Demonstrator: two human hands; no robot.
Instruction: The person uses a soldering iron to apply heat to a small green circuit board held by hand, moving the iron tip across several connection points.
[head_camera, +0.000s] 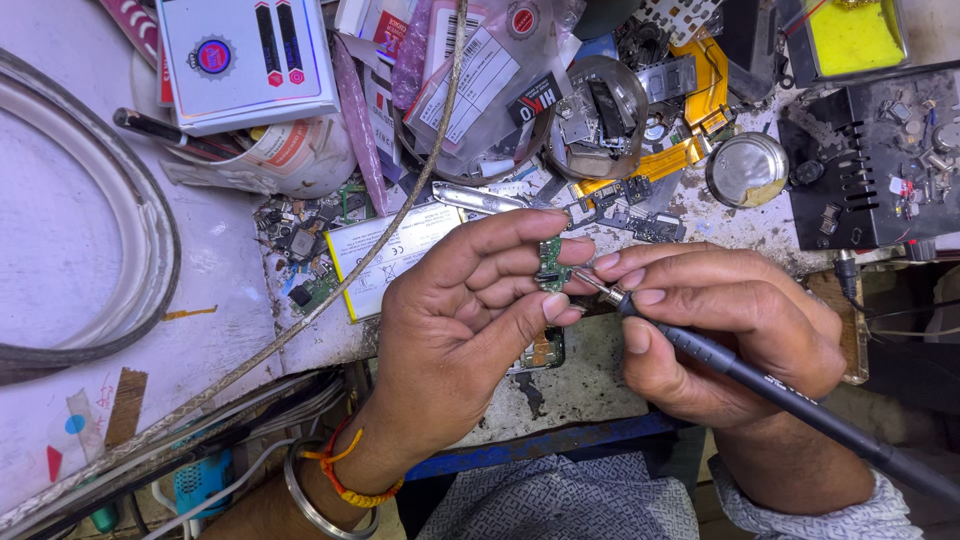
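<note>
My left hand (470, 310) pinches a small green circuit board (551, 264) between thumb and fingertips, held upright above the workbench edge. My right hand (715, 325) grips a dark pen-shaped soldering iron (790, 398) like a pencil, its metal tip (592, 284) touching the board's right side. The iron's black handle runs off toward the lower right. An orange thread band and a metal bangle (325, 480) sit on my left wrist.
A white phone battery (385, 255) lies left of my hands amid loose chips (300, 250). Behind are plastic bags of parts (480, 80), a white box (245, 60), a round metal tin (746, 168), a black power unit (880, 160) and thick cables (150, 230).
</note>
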